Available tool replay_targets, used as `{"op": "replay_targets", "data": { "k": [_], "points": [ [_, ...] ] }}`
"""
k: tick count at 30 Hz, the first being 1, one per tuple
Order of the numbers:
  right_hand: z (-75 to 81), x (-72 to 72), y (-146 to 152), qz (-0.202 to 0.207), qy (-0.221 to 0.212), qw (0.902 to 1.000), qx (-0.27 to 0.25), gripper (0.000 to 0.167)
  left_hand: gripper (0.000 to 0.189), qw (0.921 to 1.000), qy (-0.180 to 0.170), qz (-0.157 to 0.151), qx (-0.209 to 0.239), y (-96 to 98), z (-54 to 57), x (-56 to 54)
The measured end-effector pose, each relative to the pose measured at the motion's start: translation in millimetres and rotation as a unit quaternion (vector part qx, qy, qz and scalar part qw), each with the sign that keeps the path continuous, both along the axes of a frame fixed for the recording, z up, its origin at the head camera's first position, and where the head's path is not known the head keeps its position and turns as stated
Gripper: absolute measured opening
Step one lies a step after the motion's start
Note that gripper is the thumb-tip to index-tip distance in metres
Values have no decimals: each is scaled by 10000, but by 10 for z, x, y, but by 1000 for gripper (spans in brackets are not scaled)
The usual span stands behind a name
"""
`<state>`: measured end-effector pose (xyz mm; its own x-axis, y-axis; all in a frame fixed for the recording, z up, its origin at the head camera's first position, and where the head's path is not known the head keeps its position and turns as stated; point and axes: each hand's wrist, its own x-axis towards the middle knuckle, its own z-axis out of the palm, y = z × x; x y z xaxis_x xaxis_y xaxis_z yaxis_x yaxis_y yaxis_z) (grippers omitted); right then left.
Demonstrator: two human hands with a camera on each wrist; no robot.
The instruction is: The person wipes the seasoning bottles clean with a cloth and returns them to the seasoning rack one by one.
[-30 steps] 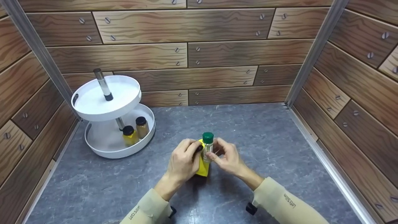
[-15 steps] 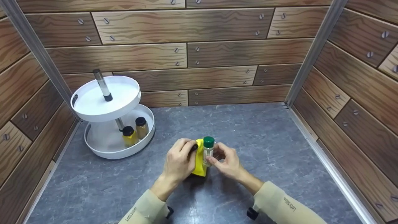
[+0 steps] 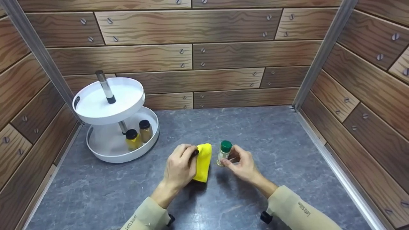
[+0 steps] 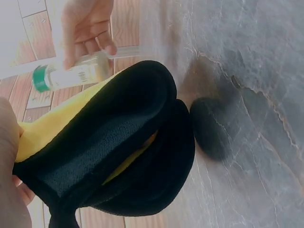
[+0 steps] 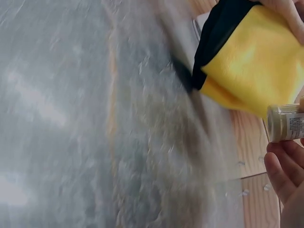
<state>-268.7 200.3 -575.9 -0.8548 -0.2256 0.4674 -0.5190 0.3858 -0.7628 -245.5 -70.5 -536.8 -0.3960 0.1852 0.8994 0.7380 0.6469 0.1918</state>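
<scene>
My right hand (image 3: 244, 164) holds a small clear spice jar (image 3: 223, 154) with a green cap and a label, upright in the head view. Its fingers and thumb grip the jar's side; in the right wrist view the base of the jar (image 5: 285, 124) shows above the fingertips. My left hand (image 3: 180, 164) pinches a folded yellow cloth (image 3: 203, 163) with black edging, which hangs just left of the jar. The left wrist view shows the black side of the cloth (image 4: 99, 147) and a shadow on the tabletop beside it.
A white two-tier round tray stand (image 3: 110, 118) stands at the left. On its lower tier are a yellow jar (image 3: 133, 142) and a brownish jar (image 3: 146, 132), both black-capped. Wood-patterned walls (image 3: 191, 27) enclose the grey marbled tabletop (image 3: 271, 134).
The right hand has moved the jar to the right, away from the cloth. The left hand has shifted slightly left with the cloth, opening a gap between them.
</scene>
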Motion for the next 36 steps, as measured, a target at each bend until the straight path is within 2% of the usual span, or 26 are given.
{"op": "replay_targets", "data": {
  "k": [10,16,21,26,30,36],
  "points": [
    [-134,-31,170,-263,-528,9971,483,26,16,10000,16,80,-23,-36,-14,-1],
    [-199,-41,219,-682,-902,9887,984,24,17,9999,-21,151,-33,-54,-15,1],
    [-268,-24,244,-901,-962,9812,1407,25,18,9999,-13,135,-36,-60,-5,14],
    [-293,-7,269,-1013,-1052,9780,1489,26,18,9999,-12,120,-23,-62,0,23],
    [-283,-16,293,-896,-1152,9779,1500,29,19,9999,5,117,-5,-67,-2,27],
    [-230,-72,342,-202,-1155,9843,1318,49,18,10000,37,91,-14,-72,10,27]
  ]
}}
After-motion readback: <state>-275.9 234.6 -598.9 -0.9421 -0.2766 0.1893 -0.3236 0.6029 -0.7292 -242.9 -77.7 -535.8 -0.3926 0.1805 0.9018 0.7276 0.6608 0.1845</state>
